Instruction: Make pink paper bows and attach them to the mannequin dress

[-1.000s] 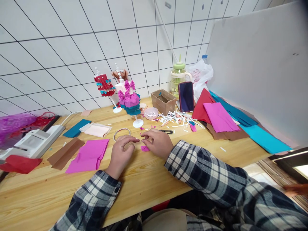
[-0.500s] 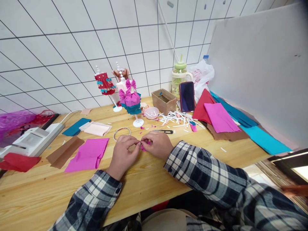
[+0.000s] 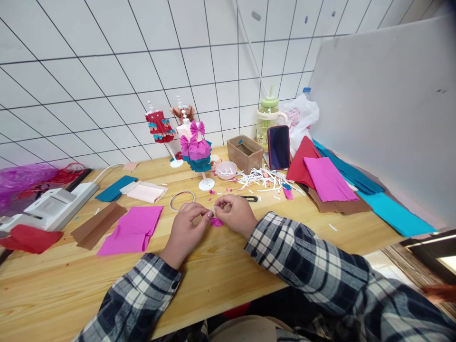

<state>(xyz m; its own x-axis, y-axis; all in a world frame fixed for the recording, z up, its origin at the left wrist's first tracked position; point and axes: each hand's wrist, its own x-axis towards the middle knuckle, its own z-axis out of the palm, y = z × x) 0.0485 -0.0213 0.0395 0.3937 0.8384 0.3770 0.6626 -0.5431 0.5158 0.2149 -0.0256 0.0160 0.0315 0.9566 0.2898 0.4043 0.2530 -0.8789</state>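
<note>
My left hand (image 3: 188, 231) is pinched, thumb against forefinger, just left of a small pleated magenta paper piece (image 3: 216, 222) that lies on the table. My right hand (image 3: 235, 217) is closed in a pinch directly beside it, above the same piece. A tiny pale bit shows between the two sets of fingertips; it is too small to name. Behind the right hand lie thread snips (image 3: 249, 198), partly covered. A metal ring (image 3: 181, 200) rests beyond my left hand.
Dress-form stands with paper outfits (image 3: 195, 154) rise at the back. Near them are a pink bowl (image 3: 226, 170), a box (image 3: 245, 156), white paper strips (image 3: 261, 178), a phone (image 3: 279, 147) and a bottle (image 3: 266, 121). Folded coloured paper (image 3: 132, 229) lies left, more sheets (image 3: 329, 179) right.
My fingertips have drawn slightly apart, and the pleated magenta piece shows more fully below them. The whole view has shifted slightly.
</note>
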